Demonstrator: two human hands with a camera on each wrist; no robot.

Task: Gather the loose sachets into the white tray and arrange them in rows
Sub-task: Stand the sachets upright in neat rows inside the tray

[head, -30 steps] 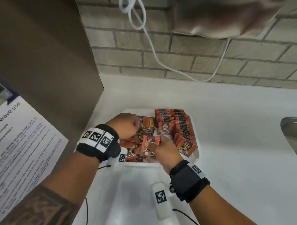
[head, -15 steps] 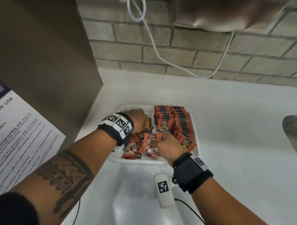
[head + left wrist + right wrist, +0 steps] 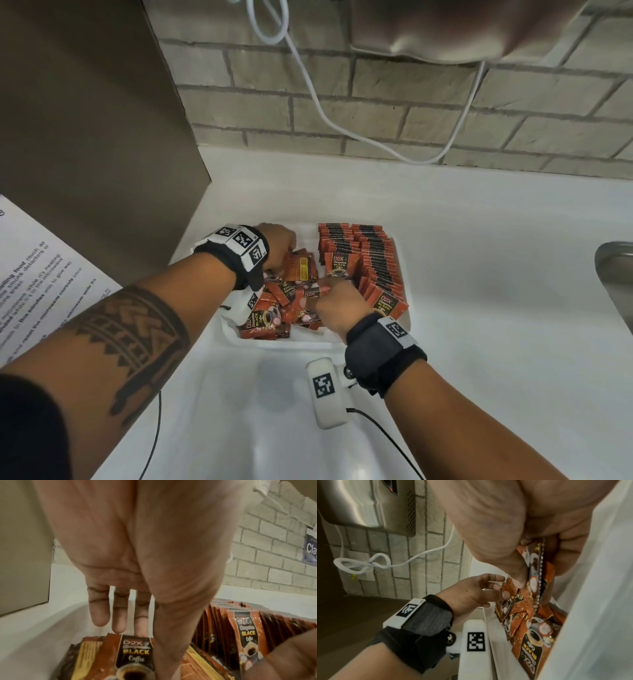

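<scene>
Both hands in white tray (image 3: 310, 342) | right hand (image 3: 337, 303) pinches sachets (image 3: 537, 566) | left hand (image 3: 279, 245) fingers (image 3: 100, 614) straight

Orange-black glossy foil sachets (image 3: 382, 274) in white matt plastic tray (image 3: 406, 320); smooth semi-gloss white countertop (image 3: 479, 257); rough grey brick wall (image 3: 394, 102) at back edge; brushed-metal sink (image 3: 616, 270) at right edge.
</scene>
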